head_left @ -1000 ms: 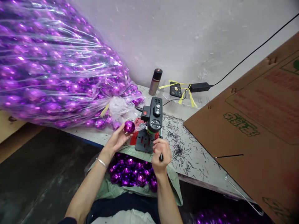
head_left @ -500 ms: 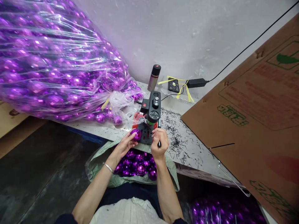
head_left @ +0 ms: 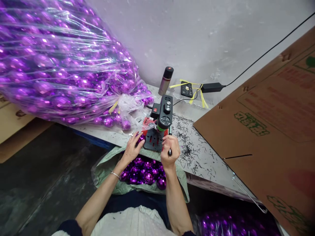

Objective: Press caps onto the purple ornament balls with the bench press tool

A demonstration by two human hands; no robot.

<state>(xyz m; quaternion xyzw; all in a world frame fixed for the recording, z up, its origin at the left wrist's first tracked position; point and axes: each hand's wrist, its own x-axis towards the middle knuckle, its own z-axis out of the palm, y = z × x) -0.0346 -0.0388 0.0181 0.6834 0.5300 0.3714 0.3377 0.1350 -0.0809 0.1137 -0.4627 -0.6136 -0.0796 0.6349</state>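
A purple mirrored ball sits under the fingers of my left hand, at the left edge of the machine's black slotted base. The back of that hand faces up, and its fingers curl over the ball. My right hand is closed round the black-tipped lever handle on the right side of a small bench drill press. The tool end under the black motor head is too small to make out. Below my hands, an opened pale green sack holds several purple mirrored balls.
A large clear bag of purple balls leans over the table's left side. Black shavings litter the white tabletop. Behind the machine stand a spray can and a black power adapter. A cardboard box rises at right.
My left hand has turned from holding the ball in its fingertips to covering it from above, slightly farther left. My right hand stays on the lever. The view has shifted a little.
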